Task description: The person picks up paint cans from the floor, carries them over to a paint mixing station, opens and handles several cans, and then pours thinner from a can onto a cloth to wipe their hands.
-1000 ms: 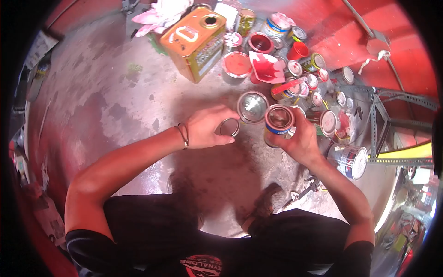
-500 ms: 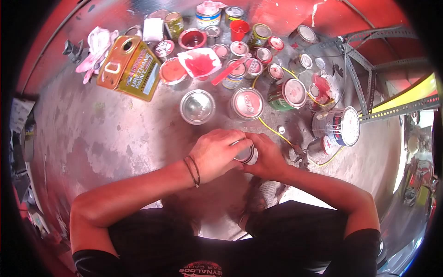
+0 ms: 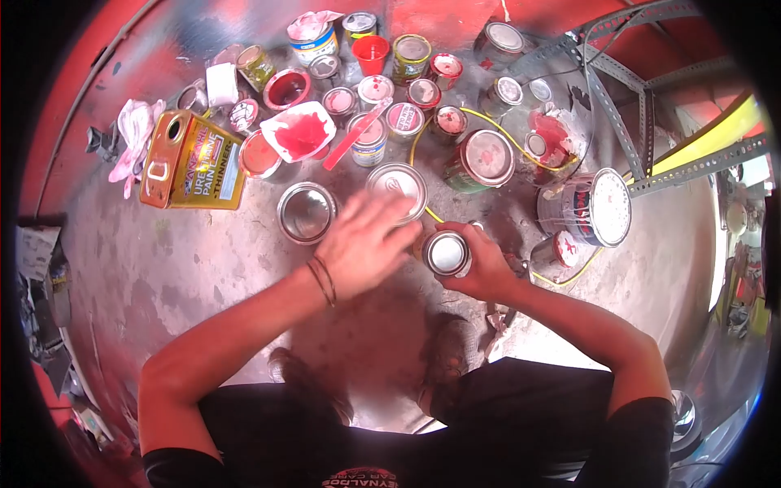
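On the paint-spotted floor (image 3: 236, 285), and in the air just above it, the following are found. Item: one small can (image 3: 447, 254), silver top turned up, grasped around its side by the right hand (image 3: 490, 272), apparently so that the can is kept steady and its top left uncovered. Item: the left hand (image 3: 358, 244), blurred, released and holding nothing visible, its fingers spread over the edge of a lidded can (image 3: 397, 183) — whether that lid is touched cannot be told. Just beside, a shiny-topped can (image 3: 307, 213) is set upright. Farther off, a white tray (image 3: 298, 132) smeared with red is placed among upright cans, probably for support, and a red stick (image 3: 356, 137) is laid slantwise by a blue-labelled can (image 3: 368, 153). To the left, a yellow thinner tin (image 3: 193, 163) is found with its spout uncovered, near a stained cloth (image 3: 137, 134); behind, a red cup (image 3: 371, 55) is stood. To the right, a green can (image 3: 480, 160) and a large white-lidded can (image 3: 584, 207) are placed, the latter tilted — perhaps only by the lens — near a yellow cord (image 3: 561, 283) and a perforated metal frame (image 3: 700, 167).
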Tool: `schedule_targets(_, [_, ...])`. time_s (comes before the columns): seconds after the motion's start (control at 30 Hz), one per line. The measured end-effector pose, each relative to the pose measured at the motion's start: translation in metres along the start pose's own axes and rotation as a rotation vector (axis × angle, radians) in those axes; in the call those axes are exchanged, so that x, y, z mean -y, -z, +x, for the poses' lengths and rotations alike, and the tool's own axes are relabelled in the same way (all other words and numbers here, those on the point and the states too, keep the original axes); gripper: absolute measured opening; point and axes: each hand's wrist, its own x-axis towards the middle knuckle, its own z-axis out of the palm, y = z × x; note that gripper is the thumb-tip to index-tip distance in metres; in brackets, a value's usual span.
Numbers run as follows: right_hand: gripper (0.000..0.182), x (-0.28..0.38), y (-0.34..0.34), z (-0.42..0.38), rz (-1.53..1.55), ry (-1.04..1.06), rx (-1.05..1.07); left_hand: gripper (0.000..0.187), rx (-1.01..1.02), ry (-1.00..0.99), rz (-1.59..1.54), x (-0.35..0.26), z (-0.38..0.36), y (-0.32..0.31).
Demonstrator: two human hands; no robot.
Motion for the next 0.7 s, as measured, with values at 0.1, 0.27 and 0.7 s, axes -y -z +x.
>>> schedule_targets(0.1, [0.080, 0.005, 0.017, 0.005, -0.017, -0.192, -0.032, 0.081, 0.191, 0.138, 0.105, 0.020, 0.025, 0.004])
schedule_targets(0.27, [0.080, -0.018, 0.034, 0.003, -0.011, -0.290, -0.248, 0.090, 0.439, 0.096, 0.232, 0.032, 0.056, 0.000])
schedule_targets(0.7, [0.092, -0.092, 0.069, 0.015, -0.168, -0.596, -0.484, 0.096, 0.461, 0.262, 0.134, 0.027, 0.076, 0.013])
